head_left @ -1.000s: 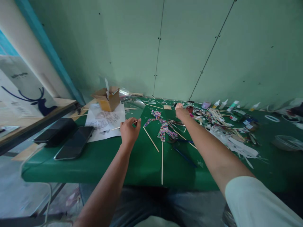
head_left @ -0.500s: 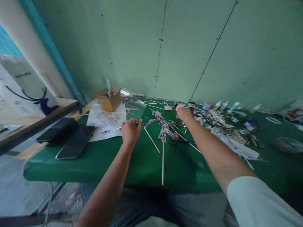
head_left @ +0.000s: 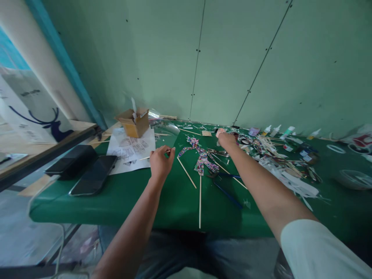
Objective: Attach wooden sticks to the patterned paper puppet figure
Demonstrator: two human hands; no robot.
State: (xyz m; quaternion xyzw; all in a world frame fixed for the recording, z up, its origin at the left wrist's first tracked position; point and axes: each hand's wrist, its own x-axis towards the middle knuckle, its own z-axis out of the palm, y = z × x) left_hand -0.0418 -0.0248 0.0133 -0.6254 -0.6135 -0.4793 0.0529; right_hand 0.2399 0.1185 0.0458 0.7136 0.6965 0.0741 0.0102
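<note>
My left hand (head_left: 161,161) is closed in a pinch above the table, with a thin wooden stick (head_left: 144,158) poking out to its left. Stretched toward the back of the table, my right hand (head_left: 227,139) has its fingers bent down and drawn together beside a small pinkish thing (head_left: 220,132). What those fingers hold, if anything, is hidden. Between my hands lies a flat figure (head_left: 201,155) in pink and purple pattern. One pale stick (head_left: 200,203) extends down from its leg, and another stick (head_left: 186,172) slants below its arm. Blue-handled pliers (head_left: 228,195) lie to the right of it.
To the left are a printed sheet (head_left: 132,149), a small cardboard box (head_left: 136,124), a phone (head_left: 93,176) and a black case (head_left: 71,162). Scraps and sticks (head_left: 273,149) clutter the right side, with several bottles (head_left: 287,132) behind. A green wall (head_left: 162,58) closes off the back.
Almost nothing differs. Both hands stay in nearly the same places, and the view has shifted very slightly.
</note>
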